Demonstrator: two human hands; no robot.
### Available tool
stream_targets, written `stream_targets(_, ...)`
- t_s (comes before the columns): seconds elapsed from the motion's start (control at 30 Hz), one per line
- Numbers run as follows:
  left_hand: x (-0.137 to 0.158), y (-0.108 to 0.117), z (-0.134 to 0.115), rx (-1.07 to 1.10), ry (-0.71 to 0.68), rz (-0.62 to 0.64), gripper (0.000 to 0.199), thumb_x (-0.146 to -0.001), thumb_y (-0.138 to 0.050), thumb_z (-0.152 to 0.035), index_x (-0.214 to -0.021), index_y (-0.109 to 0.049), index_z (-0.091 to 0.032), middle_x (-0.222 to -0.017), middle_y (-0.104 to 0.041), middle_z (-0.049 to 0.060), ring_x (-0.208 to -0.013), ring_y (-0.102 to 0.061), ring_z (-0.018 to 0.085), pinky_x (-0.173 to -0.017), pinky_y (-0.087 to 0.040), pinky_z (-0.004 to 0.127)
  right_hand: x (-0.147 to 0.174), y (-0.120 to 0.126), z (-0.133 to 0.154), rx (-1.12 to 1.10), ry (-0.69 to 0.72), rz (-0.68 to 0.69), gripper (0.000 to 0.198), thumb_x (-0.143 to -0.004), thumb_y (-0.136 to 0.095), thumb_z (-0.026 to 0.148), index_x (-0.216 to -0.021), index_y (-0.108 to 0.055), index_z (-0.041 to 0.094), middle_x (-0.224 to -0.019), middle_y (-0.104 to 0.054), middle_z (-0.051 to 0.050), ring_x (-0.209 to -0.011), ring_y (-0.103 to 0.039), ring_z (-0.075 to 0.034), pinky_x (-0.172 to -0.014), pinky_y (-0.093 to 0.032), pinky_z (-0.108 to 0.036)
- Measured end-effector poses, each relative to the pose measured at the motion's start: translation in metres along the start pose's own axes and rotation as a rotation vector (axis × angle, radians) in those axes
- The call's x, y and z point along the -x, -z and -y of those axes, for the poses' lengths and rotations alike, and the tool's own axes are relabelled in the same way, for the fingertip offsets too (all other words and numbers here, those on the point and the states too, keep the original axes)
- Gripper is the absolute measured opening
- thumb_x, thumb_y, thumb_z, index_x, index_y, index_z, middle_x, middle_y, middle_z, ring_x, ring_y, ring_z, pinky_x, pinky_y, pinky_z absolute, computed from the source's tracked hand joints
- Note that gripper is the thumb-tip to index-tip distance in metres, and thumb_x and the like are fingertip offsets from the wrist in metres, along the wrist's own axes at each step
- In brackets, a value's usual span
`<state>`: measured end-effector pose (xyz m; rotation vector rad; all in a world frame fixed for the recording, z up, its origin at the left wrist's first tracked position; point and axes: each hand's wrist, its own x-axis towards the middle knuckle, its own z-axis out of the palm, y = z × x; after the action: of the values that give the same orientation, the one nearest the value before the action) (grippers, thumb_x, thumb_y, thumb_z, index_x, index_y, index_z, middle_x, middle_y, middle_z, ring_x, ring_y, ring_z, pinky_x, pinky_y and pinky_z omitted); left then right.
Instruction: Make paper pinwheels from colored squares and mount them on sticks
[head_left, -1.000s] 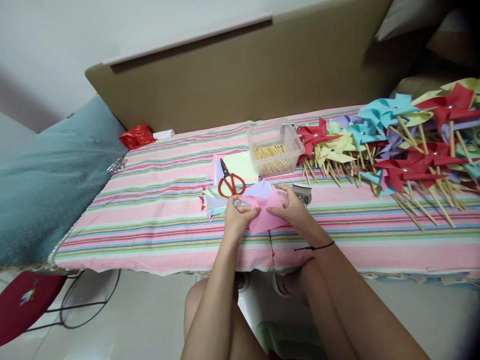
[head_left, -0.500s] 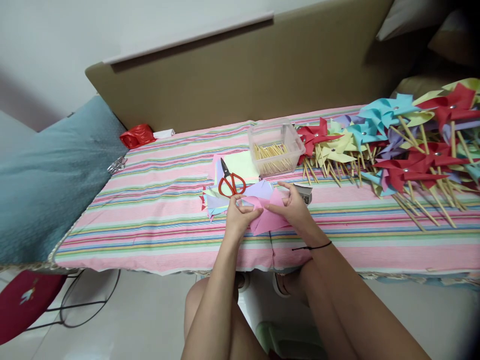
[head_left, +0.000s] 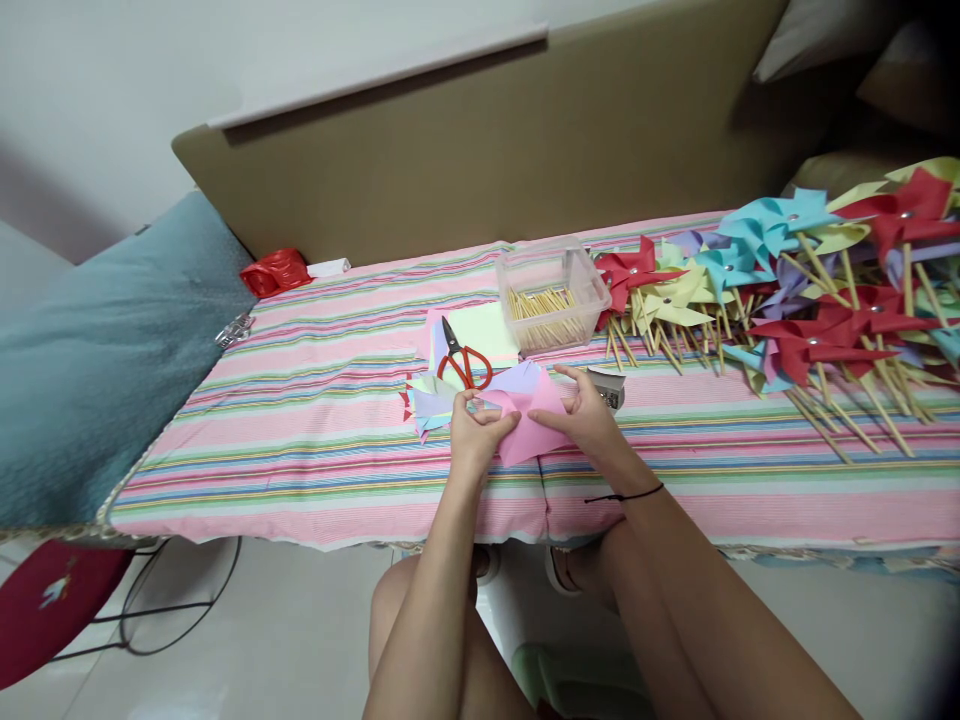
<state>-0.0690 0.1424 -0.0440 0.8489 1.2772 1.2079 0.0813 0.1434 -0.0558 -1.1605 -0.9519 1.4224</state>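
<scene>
Between my hands is a pink paper pinwheel sheet, with some of its corners bent in toward the middle. My left hand pinches its left side, thumb on top. On the right side my right hand grips the paper, its thumb near the centre and the index finger stretched out. Just beyond the hands lie coloured paper pieces in lilac, blue and red. Red-handled scissors rest on a stack of square paper. A small grey box stands beside my right hand.
A clear plastic box of wooden sticks stands behind the paper. Many finished pinwheels are heaped at the right. A red plastic bag lies far left on the striped cloth. A red stool stands at lower left.
Both thumbs have shifted slightly on the pink paper, and the paper has tilted a little. The other things stay where they were.
</scene>
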Motion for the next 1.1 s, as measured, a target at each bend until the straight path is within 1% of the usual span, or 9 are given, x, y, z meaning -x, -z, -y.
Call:
stream_targets(0.27, -0.003, 0.005, 0.002, -0.106, -0.033, 0.091, 0.066, -0.049, -0.082, -0.027, -0.101, -0.041, -0.022, -0.047, -0.053, -0.012, -0.038, -0.047, 0.008, -0.045, -0.036, 0.019, 0.001, 0.001, -0.001, 0.039, -0.008, 0.045, 0.093, -0.054, -0.083, 0.030, -0.131, -0.030, 0.024, -0.073, -0.071, -0.002, -0.068, -0.069, -0.026, -0.066, -0.056, -0.042)
stream_targets(0.37, -0.002, 0.005, -0.001, -0.089, -0.023, 0.065, 0.066, -0.048, -0.082, -0.027, -0.099, -0.042, -0.021, -0.047, -0.053, -0.012, -0.038, -0.047, 0.008, -0.045, -0.038, 0.019, 0.000, 0.005, 0.001, 0.024, -0.006, 0.050, 0.089, -0.057, -0.081, 0.030, -0.131, -0.031, 0.024, -0.072, -0.071, -0.002, -0.065, -0.069, -0.024, -0.064, -0.056, -0.040)
stream_targets(0.43, -0.003, 0.004, -0.003, -0.033, -0.008, 0.002, 0.065, -0.046, -0.082, -0.024, -0.097, -0.042, -0.021, -0.049, -0.056, -0.010, -0.041, -0.051, 0.009, -0.048, -0.041, 0.021, 0.000, 0.010, 0.004, -0.003, 0.047, -0.007, 0.084, -0.060, -0.080, 0.032, -0.130, -0.033, 0.024, -0.075, -0.072, -0.002, -0.071, -0.069, -0.023, -0.069, -0.056, -0.039)
stream_targets(0.53, -0.005, 0.005, -0.007, 0.105, -0.019, -0.152, 0.064, -0.045, -0.082, -0.021, -0.096, -0.042, -0.019, -0.053, -0.060, -0.007, -0.046, -0.055, 0.010, -0.051, -0.044, 0.022, 0.000, 0.019, 0.007, -0.044, 0.155, -0.067, 0.067, -0.067, -0.076, 0.035, -0.125, -0.042, 0.027, -0.102, -0.072, -0.005, -0.097, -0.067, -0.022, -0.085, -0.053, -0.039)
stream_targets(0.6, -0.008, 0.005, -0.007, 0.221, -0.044, -0.241, 0.061, -0.046, -0.082, -0.020, -0.095, -0.046, -0.018, -0.058, -0.062, -0.006, -0.050, -0.057, 0.010, -0.053, -0.045, 0.022, 0.000, 0.021, 0.008, -0.032, 0.178, -0.004, 0.044, -0.073, -0.071, 0.037, -0.113, -0.055, 0.028, -0.123, -0.064, -0.006, -0.115, -0.058, -0.024, -0.093, -0.049, -0.040)
stream_targets(0.67, -0.010, 0.005, -0.006, 0.320, -0.059, -0.281, 0.057, -0.046, -0.081, -0.020, -0.093, -0.050, -0.016, -0.065, -0.064, -0.003, -0.054, -0.059, 0.011, -0.056, -0.046, 0.023, 0.000, 0.017, 0.006, 0.017, 0.188, 0.129, 0.023, -0.075, -0.069, 0.036, -0.095, -0.067, 0.025, -0.129, -0.061, -0.004, -0.123, -0.052, -0.026, -0.098, -0.045, -0.041)
stream_targets(0.8, -0.011, 0.001, -0.003, 0.413, -0.057, -0.271, 0.049, -0.046, -0.082, -0.021, -0.088, -0.056, -0.014, -0.071, -0.066, 0.001, -0.059, -0.062, 0.012, -0.056, -0.045, 0.024, 0.000, -0.003, -0.002, 0.046, 0.219, 0.335, 0.017, -0.074, -0.070, 0.031, -0.089, -0.074, 0.025, -0.105, -0.071, -0.003, -0.106, -0.062, -0.023, -0.095, -0.047, -0.039)
stream_targets(0.9, -0.010, -0.003, -0.002, 0.435, -0.052, -0.274, 0.051, -0.045, -0.083, -0.022, -0.088, -0.056, -0.014, -0.069, -0.065, 0.000, -0.059, -0.061, 0.012, -0.058, -0.046, 0.024, -0.001, -0.015, -0.005, -0.010, 0.230, 0.280, 0.015, -0.070, -0.073, 0.032, -0.083, -0.075, 0.024, -0.089, -0.072, -0.002, -0.088, -0.067, -0.020, -0.085, -0.053, -0.037)
stream_targets(1.1, -0.005, -0.011, 0.001, 0.437, -0.097, -0.265, 0.065, -0.046, -0.084, -0.022, -0.099, -0.046, -0.018, -0.054, -0.052, -0.011, -0.046, -0.052, 0.007, -0.053, -0.039, 0.020, 0.000, -0.017, -0.004, -0.060, 0.238, 0.131, 0.017, -0.065, -0.078, 0.034, -0.075, -0.074, 0.022, -0.079, -0.072, -0.002, -0.077, -0.066, -0.017, -0.079, -0.054, -0.034)
